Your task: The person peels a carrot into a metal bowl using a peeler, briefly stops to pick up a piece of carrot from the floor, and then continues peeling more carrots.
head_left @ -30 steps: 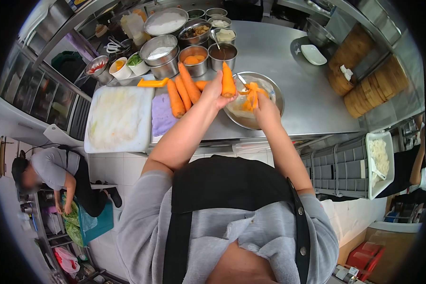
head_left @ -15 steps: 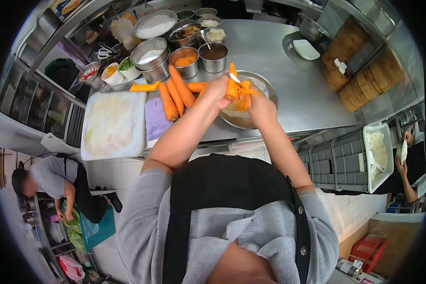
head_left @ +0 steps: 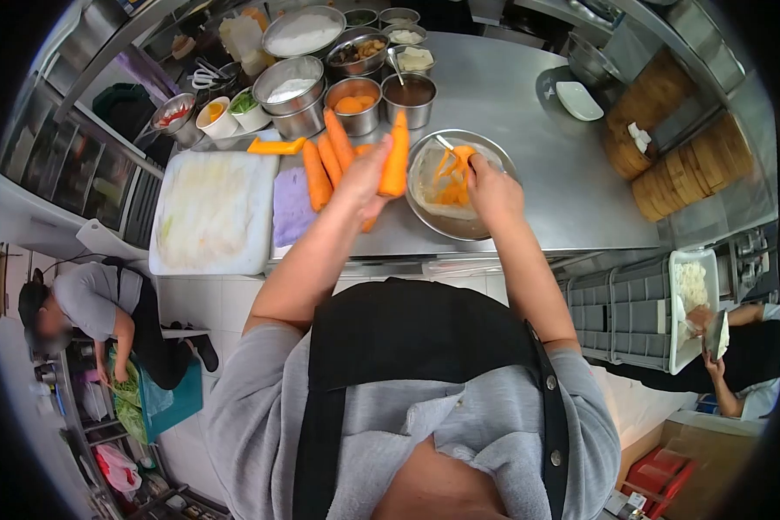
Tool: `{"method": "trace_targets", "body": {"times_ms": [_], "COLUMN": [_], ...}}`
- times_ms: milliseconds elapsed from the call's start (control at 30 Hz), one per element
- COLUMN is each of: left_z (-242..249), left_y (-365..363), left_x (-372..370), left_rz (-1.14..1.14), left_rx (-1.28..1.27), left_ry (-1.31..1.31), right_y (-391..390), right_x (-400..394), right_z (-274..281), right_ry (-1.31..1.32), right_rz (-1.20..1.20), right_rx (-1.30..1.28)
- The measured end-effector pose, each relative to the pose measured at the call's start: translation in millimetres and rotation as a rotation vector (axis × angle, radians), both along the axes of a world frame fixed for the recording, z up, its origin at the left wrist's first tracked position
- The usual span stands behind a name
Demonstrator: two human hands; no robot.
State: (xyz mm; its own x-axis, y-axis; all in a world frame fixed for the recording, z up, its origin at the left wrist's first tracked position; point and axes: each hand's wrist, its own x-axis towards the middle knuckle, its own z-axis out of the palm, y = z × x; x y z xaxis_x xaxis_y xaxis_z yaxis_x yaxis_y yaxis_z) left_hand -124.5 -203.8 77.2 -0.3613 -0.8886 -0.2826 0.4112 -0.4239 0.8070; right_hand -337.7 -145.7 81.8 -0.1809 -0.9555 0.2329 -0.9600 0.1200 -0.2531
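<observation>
Two hands work over the steel surface (head_left: 529,104). My left hand (head_left: 362,184) is raised, forearm stretched forward, its fingers closed around the lower end of a peeled carrot (head_left: 396,154) that stands nearly upright, tip pointing away from me, just left of the metal bowl (head_left: 487,224). My right hand (head_left: 491,186) reaches over the bowl's near rim, fingers curled around a peeler (head_left: 446,145) whose pale head shows above the bowl; how tightly they grip I cannot tell exactly, but they are closed on it. Orange carrot peelings (head_left: 453,178) lie inside the bowl.

Left of the held carrot, several whole carrots (head_left: 328,160) lie side by side on the surface, partly on a purple cloth (head_left: 295,208), which sits beside a white cutting board (head_left: 208,212).

Behind them stand steel containers: one with orange pieces (head_left: 354,104), one with brown sauce (head_left: 409,90), one with a white powder (head_left: 291,89), a wide pan of white powder (head_left: 303,33), and one with a mixed dark filling (head_left: 357,54). Small cups hold chopped red (head_left: 173,115), orange (head_left: 216,112) and green (head_left: 245,104) bits. A small white dish (head_left: 577,100) sits well apart to the right, near stacked bamboo steamers (head_left: 667,147).
</observation>
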Motion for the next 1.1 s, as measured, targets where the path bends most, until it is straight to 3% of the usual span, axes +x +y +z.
{"method": "trace_targets", "body": {"times_ms": [67, 133, 233, 333, 433, 533, 667, 767, 867, 933, 967, 1000, 1067, 1100], "left_z": [-4, -2, 14, -2, -3, -20, -49, -62, -40, -37, -20, -11, -3, 9], "left_y": [-11, -18, -14, -28, -29, -37, -42, -40, -28, -39, -32, -19, 1, 17], "left_x": [19, 47, 84, 132, 167, 216, 275, 277, 228, 202, 159, 117, 41, 9], "left_rz": [0.196, 0.267, 0.358, 0.340, 0.500, 0.763, 0.714, 0.608, 0.881, 0.891, 0.783, 0.530, 0.233, 0.078], "left_rx": [-0.130, -0.200, -0.249, -0.361, -0.428, -0.422, -0.111, 0.097, -0.225, -0.923, -1.000, -0.937, -1.302, -1.299], "left_ry": [-0.125, -0.036, -0.188, -0.459, -0.853, -1.570, -1.672, -1.825, -2.036, -1.668, -1.302, -1.010, -0.876, -0.810], "right_y": [0, -3, -11, -32, -50, -48, -47, -47, -40, -29, -23, -16, -5, 0], "right_x": [-5, -14, -15, -12, 2, 12, 12, -3, -17, -20, -22, -24, -23, -21], "right_z": [8, 16, 44, 52, 51, 72, 88, 85, 81, 84, 81, 78, 77, 78], "right_ry": [0.124, 0.254, 0.342, 0.521, 0.695, 0.671, 0.606, 0.512, 0.410, 0.364, 0.358, 0.354, 0.351, 0.351], "right_rz": [0.067, 0.161, 0.238, 0.255, 0.321, 0.257, 0.211, 0.180, 0.162, 0.164, 0.174, 0.187, 0.203, 0.205], "right_rx": [0.028, 0.081, 0.263, 0.285, 0.636, 0.656, 0.754, 0.738, 0.679, 0.629, 0.554, 0.477, 0.366, 0.331]}}
